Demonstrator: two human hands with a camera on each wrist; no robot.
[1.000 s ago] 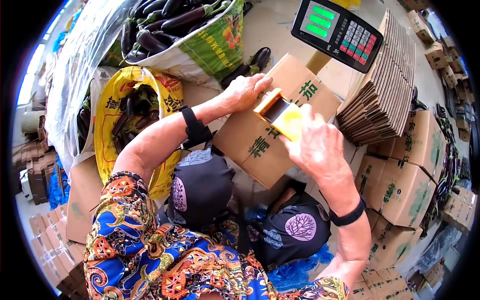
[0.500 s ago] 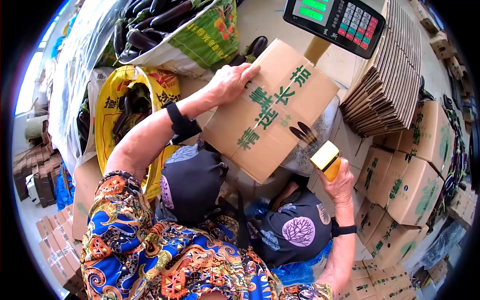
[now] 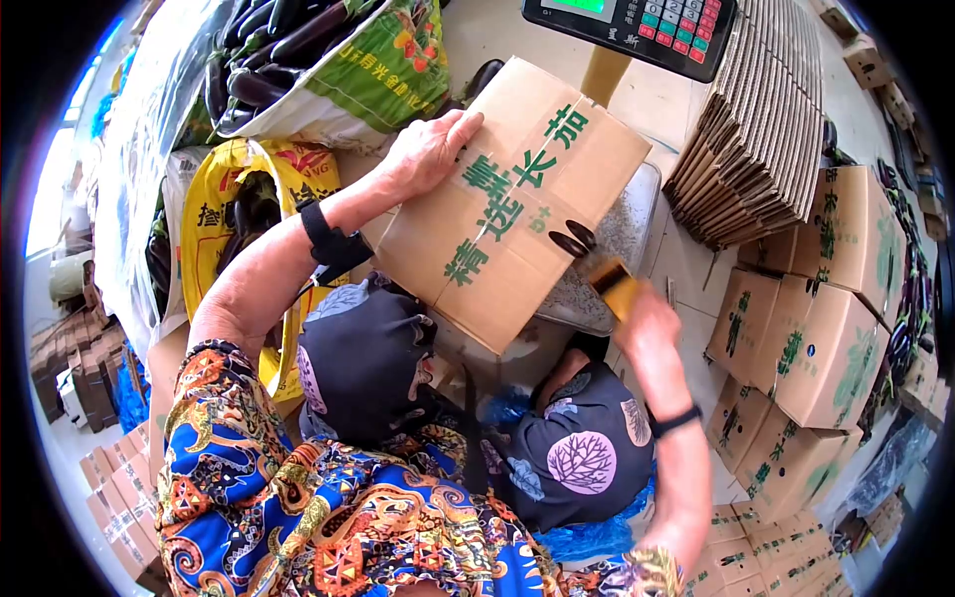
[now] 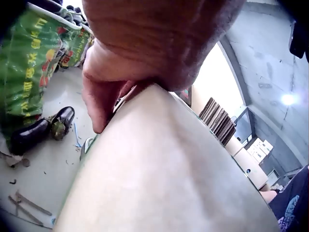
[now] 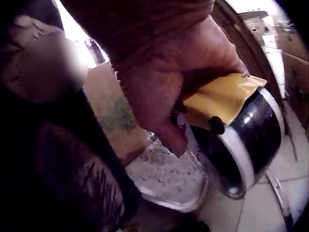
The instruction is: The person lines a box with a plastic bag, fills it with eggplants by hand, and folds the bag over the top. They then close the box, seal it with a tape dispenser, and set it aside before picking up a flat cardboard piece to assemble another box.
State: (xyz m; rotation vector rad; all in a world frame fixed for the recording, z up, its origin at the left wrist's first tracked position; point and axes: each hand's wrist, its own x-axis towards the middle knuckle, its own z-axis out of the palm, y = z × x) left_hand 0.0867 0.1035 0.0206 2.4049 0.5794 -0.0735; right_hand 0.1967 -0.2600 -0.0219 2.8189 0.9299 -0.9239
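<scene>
Looks bright in the head view, bows toward black edges; glares from a round light [image 4: 288, 99] in the left wrist view; turns dim, soft at right wrist.

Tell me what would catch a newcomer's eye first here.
In the middle, the green-lettered cardboard box stands out, the left hand gripping its edge. Near its right side, the right hand holds a yellow tape dispenser. Beyond, a green-and-white sack of dark eggplants fills the upper left, and stacked flat cartons the upper right.
</scene>
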